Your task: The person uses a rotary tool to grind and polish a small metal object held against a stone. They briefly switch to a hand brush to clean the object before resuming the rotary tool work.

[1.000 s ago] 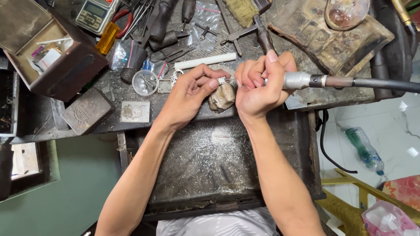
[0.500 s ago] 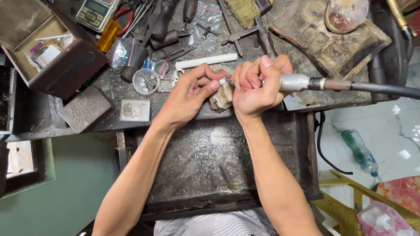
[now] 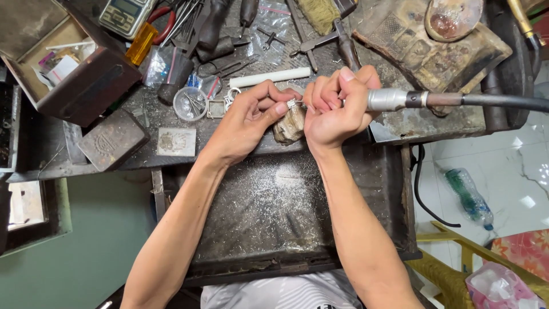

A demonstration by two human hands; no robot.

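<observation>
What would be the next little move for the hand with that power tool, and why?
Probably ease the rotary handpiece tip a touch further onto the small silver piece. The right hand grips the tool beside the left hand, which pinches the piece against the worn bench peg. Both hands are braced together, and metal filings lie in the tray below.

Silver handpiece [image 3: 394, 99] on a black hose [image 3: 497, 101], small silver ring [image 3: 294, 103] against a tan worn wooden peg [image 3: 289, 126], dark grey tray [image 3: 274, 212] speckled with pale filings, white rod [image 3: 270, 77], amber bottle [image 3: 140, 44], green plastic bottle [image 3: 469, 197], brown box [image 3: 68, 63].
</observation>
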